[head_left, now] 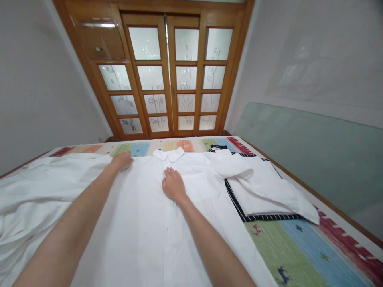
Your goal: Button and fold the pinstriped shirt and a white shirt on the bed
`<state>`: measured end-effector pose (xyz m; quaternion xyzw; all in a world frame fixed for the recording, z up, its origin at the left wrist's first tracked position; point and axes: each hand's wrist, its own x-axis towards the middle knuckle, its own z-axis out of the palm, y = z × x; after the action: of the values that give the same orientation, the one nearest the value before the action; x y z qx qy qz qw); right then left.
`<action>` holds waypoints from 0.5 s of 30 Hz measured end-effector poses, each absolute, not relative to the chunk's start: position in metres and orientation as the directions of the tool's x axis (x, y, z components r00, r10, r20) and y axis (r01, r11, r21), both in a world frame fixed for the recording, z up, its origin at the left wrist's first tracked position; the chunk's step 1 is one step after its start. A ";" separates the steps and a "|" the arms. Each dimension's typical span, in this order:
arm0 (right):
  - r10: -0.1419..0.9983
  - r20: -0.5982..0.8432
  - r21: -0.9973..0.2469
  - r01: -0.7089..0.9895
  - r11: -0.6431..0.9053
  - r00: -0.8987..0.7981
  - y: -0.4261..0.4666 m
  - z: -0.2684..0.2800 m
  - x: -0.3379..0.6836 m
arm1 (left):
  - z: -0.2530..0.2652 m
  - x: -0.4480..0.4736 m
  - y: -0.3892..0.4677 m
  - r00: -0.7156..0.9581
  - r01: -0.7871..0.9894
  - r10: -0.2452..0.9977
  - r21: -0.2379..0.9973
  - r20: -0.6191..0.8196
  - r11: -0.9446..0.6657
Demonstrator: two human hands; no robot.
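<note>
A white collared shirt (140, 223) lies spread front up, its collar (169, 154) at the far end. At the shoulder left of the collar, my left hand (122, 160) has its fingers curled onto the cloth in a closed grip. My right hand (173, 183) rests on the front placket just below the collar, fingers bent slightly and a little apart, pressing the fabric. The sleeve (236, 169) on the right stretches outward over white cloth with black striped trim (263, 218). Loose white fabric (36, 187) lies in folds at the left; whether it belongs to the shirt I cannot tell.
Beneath everything is a colourful patterned cover (287, 249) with green, blue and red bands. A pale green panel (299, 139) stands along the right edge. Wooden doors with glass panes (170, 79) are beyond the far edge, between white walls.
</note>
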<state>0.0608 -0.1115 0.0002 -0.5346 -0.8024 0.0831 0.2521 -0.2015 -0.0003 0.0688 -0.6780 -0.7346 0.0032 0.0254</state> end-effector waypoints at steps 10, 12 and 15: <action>0.903 0.314 -0.406 0.818 0.408 -0.295 -0.112 0.002 0.061 | 0.062 -0.164 0.017 0.017 0.996 0.999 -0.086 -0.028 -0.019; 0.903 0.315 -0.409 0.816 0.408 -0.294 -0.112 0.002 0.061 | 0.059 -0.160 0.021 0.027 0.996 1.000 -0.081 -0.012 -0.028; 0.902 0.316 -0.411 0.814 0.410 -0.294 -0.112 0.002 0.061 | 0.056 -0.159 0.023 0.024 0.997 0.999 -0.077 0.030 -0.021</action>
<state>0.0609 -0.1122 0.0020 -0.5363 -0.7998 0.0859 0.2554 -0.1587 0.0225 0.0560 -0.7144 -0.6985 0.0161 0.0379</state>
